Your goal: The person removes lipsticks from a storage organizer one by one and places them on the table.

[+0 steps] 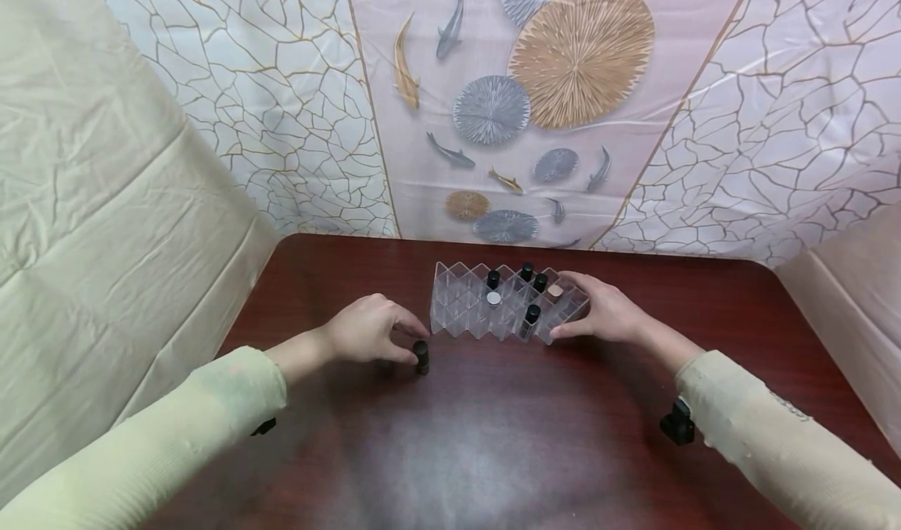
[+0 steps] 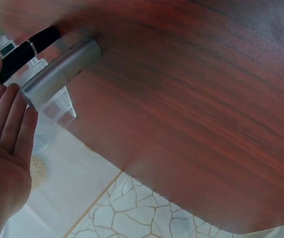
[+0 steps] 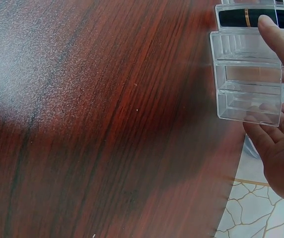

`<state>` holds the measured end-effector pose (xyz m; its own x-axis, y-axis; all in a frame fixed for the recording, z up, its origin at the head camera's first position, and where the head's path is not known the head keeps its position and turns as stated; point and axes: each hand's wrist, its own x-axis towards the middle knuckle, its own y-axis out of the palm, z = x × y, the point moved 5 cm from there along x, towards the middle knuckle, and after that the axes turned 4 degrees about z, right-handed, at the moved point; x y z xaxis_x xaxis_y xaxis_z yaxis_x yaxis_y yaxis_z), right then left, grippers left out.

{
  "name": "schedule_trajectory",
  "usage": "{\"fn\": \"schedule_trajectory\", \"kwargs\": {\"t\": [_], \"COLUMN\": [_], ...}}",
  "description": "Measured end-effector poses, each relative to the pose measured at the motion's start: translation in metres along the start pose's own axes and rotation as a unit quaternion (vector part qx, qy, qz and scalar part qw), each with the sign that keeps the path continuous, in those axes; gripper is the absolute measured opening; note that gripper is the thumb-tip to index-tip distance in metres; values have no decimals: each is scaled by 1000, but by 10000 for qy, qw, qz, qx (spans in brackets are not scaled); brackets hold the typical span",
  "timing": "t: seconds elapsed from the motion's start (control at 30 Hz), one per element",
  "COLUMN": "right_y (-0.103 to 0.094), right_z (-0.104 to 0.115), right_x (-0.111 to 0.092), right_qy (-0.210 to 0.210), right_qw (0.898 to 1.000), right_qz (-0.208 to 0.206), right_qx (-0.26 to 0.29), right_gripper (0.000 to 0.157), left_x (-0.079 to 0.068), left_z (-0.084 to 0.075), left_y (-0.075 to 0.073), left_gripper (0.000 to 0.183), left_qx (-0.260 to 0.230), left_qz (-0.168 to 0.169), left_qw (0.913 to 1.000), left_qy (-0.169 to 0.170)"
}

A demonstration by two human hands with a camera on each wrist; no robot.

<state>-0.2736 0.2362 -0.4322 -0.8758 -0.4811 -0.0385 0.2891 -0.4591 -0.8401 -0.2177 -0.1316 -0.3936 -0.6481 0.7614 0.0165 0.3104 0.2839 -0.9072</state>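
Observation:
My left hand (image 1: 369,331) pinches the top of a black lipstick tube (image 1: 421,357) between thumb and fingertips, just left of a clear lipstick organizer (image 1: 454,311). A silver lipstick tube (image 2: 65,69) stands close by in the left wrist view; from the head the hand hides it. At the organizer's other end, my right hand (image 1: 608,307) grips the side, thumb at the front and fingers at the back. Its diamond-shaped slots hold several tubes, mostly black ones, such as the one at the front (image 1: 533,313), plus a white-topped tube (image 1: 493,299) and a beige-topped one (image 1: 554,291).
Everything stands on a dark red-brown wooden table (image 1: 479,428). Behind its far edge hangs a patterned cloth (image 1: 436,123) with fish and round leaf shapes. Pale quilted cloth (image 1: 105,202) borders the left side. Each sleeve has a small black device near the wrist.

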Motion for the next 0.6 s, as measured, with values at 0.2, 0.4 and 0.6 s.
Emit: {"fn": "schedule_trajectory", "kwargs": {"t": [0.2,0.4,0.6], "right_y": [1,0,1], "right_z": [-3,-3,-3], "right_x": [1,1,0], "right_qy": [-17,4,5], "right_qw": [10000,10000,10000], "right_qz": [-26,5,-2], "right_qx": [-30,3,25], "right_gripper": [106,107,107], "left_x": [4,13,27], "left_z": [-1,-3,-4], "left_y": [-8,-21,-34], "left_gripper": [35,38,39], "left_qx": [-69,0,113], "left_qz": [-23,-142,-147], "left_qw": [10000,9999,9998], "left_qy": [-22,-42,-101]}}
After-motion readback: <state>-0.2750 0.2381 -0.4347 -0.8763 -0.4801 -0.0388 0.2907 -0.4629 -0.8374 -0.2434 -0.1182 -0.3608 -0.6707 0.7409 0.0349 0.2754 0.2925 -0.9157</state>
